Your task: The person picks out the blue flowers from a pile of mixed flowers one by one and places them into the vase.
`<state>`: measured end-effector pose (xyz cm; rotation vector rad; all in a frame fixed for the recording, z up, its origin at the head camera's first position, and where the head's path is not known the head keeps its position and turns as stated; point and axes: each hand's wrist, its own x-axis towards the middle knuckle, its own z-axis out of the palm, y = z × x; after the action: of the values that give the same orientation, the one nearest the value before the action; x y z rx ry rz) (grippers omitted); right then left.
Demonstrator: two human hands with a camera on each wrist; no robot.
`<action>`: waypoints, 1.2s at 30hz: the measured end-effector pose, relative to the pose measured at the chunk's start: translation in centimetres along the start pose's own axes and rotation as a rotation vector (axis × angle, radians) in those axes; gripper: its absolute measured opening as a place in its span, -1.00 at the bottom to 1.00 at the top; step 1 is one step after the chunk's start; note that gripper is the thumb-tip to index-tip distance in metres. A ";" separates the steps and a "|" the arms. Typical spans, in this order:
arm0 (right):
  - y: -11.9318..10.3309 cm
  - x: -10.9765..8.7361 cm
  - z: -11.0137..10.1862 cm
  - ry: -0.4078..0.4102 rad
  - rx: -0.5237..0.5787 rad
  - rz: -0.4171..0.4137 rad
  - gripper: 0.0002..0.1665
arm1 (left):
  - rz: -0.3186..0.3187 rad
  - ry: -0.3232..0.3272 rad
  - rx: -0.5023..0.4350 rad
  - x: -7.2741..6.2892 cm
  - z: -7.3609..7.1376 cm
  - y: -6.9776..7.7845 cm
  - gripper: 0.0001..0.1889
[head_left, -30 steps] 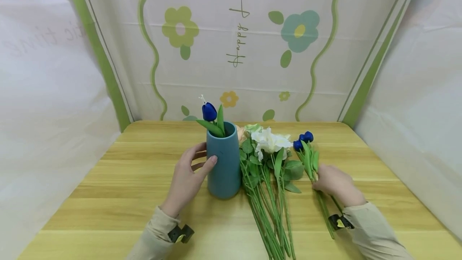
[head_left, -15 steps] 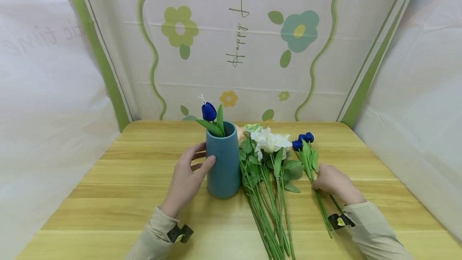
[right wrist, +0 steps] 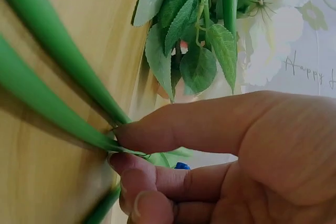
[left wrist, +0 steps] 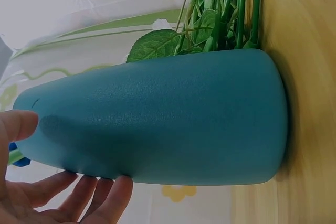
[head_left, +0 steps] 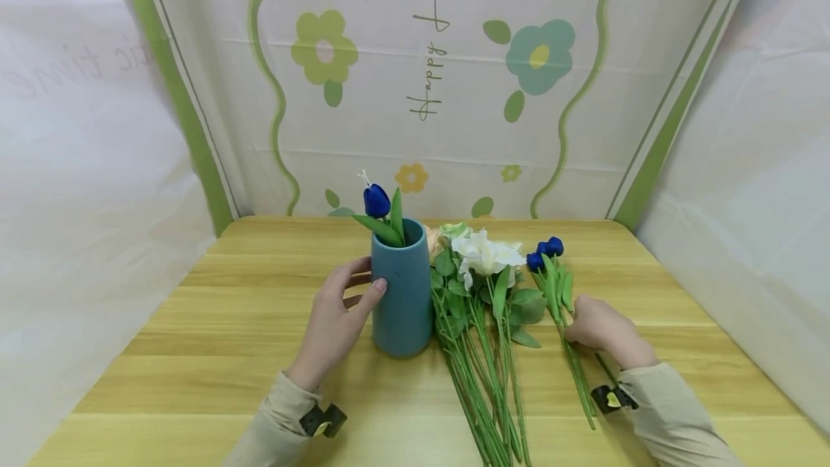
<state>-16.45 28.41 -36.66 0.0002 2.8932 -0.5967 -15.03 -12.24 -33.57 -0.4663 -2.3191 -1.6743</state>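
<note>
A blue vase (head_left: pixel 403 301) stands upright on the table, holding one blue tulip (head_left: pixel 376 201) with green leaves. My left hand (head_left: pixel 340 323) grips its left side, the thumb across the front and the fingers round behind; the left wrist view shows the thumb and fingertips (left wrist: pixel 118 195) against the vase wall. On the right, more blue tulips (head_left: pixel 545 254) lie on the table. My right hand (head_left: pixel 604 330) pinches a green stem (right wrist: pixel 63 51) among them between thumb and index finger, as the right wrist view shows. Whether it pinches one stem or two I cannot tell.
Between vase and right hand lies a bunch of long-stemmed flowers, with a white bloom (head_left: pixel 485 254) and green leaves (head_left: pixel 528 305), its stems running to the table's front. The wooden table (head_left: pixel 214 323) is bounded by a printed cloth (head_left: pixel 415 128) behind and white cloth at both sides.
The left hand and vase stay in place. My right hand has shifted very slightly, and the tulip stems below it lie a little differently, closer together.
</note>
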 end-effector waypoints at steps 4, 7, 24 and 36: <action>0.1 0.0 -0.1 -0.006 0.006 0.004 -0.74 | -0.008 -0.002 -0.002 0.1 0.0 -0.1 -0.43; 0.2 -0.1 -0.3 0.003 0.013 0.023 -0.78 | -0.015 -0.004 0.000 0.1 0.0 -0.2 -0.42; 1.0 -0.2 -2.0 0.141 0.200 -0.023 -0.43 | -0.004 0.032 -0.005 0.0 -0.2 -0.4 -0.48; -0.8 -0.9 -2.4 0.248 0.390 -0.071 -0.83 | 0.211 0.242 -0.038 -0.3 -0.3 0.7 -0.80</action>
<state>-16.00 28.65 -34.06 0.0282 2.9615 -1.2457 -14.47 -12.37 -32.96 -0.4693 -1.9961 -1.5809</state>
